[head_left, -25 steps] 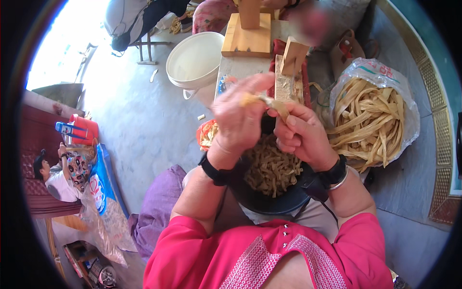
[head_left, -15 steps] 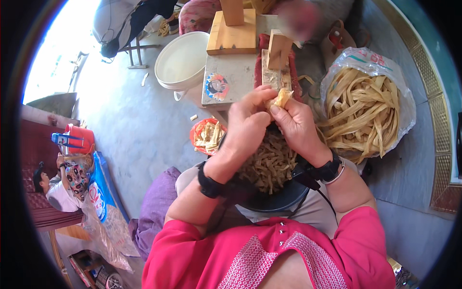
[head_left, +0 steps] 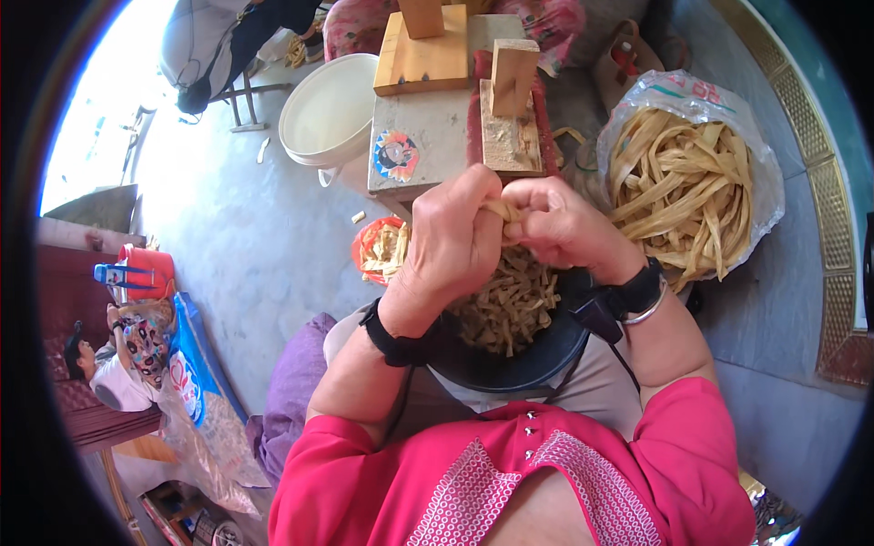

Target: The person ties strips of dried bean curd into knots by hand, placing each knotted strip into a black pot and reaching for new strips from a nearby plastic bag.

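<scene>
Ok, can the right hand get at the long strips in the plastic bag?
Probably yes: the long strips show in the open bag, right of the right hand, nothing visibly between, though that hand holds a yellowish piece.

Tan strips (head_left: 678, 196), black tub (head_left: 537, 366) on my feed
I see a pink shirt (head_left: 373, 478), ring-patterned collar (head_left: 464, 500), red bucket (head_left: 157, 271).

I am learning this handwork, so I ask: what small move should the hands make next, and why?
Perhaps gently draw the tan strip snug: it looks bent where it shows between the left hand and the right hand, and both are closed on it.
</scene>
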A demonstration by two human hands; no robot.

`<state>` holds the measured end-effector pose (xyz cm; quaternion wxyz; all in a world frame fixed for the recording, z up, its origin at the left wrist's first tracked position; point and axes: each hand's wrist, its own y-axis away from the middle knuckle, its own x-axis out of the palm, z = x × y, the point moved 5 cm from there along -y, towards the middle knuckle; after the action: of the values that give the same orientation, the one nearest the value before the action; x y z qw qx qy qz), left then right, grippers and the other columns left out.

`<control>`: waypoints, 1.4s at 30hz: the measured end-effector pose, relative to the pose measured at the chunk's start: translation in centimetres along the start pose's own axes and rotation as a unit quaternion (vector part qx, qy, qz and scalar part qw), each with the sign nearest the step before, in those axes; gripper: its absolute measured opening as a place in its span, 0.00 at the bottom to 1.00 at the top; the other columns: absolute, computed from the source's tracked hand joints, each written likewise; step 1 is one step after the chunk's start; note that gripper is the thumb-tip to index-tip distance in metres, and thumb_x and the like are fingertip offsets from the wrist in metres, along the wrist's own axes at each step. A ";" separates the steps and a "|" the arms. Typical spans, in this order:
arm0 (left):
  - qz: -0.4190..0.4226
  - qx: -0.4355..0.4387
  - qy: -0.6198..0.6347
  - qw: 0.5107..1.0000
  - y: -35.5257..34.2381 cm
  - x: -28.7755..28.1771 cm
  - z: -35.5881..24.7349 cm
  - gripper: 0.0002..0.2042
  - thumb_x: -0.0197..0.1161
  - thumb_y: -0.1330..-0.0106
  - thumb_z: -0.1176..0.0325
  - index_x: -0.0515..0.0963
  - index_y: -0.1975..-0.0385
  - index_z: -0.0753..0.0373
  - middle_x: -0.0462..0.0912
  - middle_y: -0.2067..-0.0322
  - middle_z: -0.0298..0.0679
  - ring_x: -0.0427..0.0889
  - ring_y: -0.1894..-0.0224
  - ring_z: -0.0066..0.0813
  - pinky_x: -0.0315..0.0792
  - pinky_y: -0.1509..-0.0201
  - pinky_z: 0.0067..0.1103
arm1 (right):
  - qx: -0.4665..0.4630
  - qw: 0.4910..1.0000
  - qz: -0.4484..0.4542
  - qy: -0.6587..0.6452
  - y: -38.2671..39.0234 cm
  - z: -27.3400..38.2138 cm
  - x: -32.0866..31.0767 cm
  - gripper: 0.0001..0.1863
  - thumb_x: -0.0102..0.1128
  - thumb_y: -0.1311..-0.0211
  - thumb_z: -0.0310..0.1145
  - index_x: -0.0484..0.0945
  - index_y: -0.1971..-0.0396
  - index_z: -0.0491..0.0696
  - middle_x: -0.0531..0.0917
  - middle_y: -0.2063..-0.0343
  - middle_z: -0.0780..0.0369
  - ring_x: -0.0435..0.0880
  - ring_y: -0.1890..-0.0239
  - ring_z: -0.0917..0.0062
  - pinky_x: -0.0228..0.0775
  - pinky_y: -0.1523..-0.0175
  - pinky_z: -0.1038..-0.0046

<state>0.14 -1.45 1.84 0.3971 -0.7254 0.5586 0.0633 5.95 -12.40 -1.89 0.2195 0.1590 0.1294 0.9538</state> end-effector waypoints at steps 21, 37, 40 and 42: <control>0.146 -0.102 0.087 0.980 -0.6 -1.1 0.6 0.08 0.63 0.51 0.72 0.72 0.79 0.70 0.68 0.87 0.45 0.71 0.84 0.30 0.65 0.78 0.23 | -0.125 0.970 0.025 -0.207 -0.1 -0.5 -1.5 0.08 0.55 0.41 0.27 0.77 0.63 0.42 0.71 0.84 0.71 0.58 0.89 0.92 0.46 0.85 0.88; 0.222 -0.237 0.538 0.778 1.0 -0.4 2.0 0.20 0.52 0.36 0.62 0.68 0.91 0.62 0.64 0.94 0.32 0.60 0.93 0.19 0.53 0.88 0.17 | -0.246 0.940 -0.137 0.193 3.4 3.2 -3.2 0.06 0.59 0.45 0.28 0.78 0.75 0.40 0.74 0.84 0.71 0.66 0.79 0.91 0.57 0.75 0.85; 0.306 -0.245 0.304 0.868 0.9 -1.0 3.0 0.20 0.52 0.36 0.56 0.74 0.84 0.65 0.71 0.90 0.36 0.69 0.87 0.28 0.61 0.81 0.21 | -0.216 0.941 -0.150 0.213 2.7 2.1 -3.6 0.07 0.59 0.46 0.29 0.78 0.77 0.40 0.73 0.85 0.70 0.65 0.80 0.90 0.57 0.75 0.83; 0.196 -0.164 0.029 0.966 0.2 -2.0 3.3 0.16 0.56 0.40 0.58 0.77 0.79 0.65 0.75 0.83 0.41 0.75 0.78 0.40 0.68 0.71 0.28 | -0.200 0.941 -0.160 0.221 2.2 1.5 -3.7 0.08 0.59 0.46 0.29 0.78 0.77 0.40 0.72 0.86 0.70 0.65 0.80 0.90 0.57 0.76 0.83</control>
<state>0.35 2.22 0.57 0.2366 -0.6586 0.6829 0.2094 8.81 -15.73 -0.77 0.3619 -0.1258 0.0051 0.9237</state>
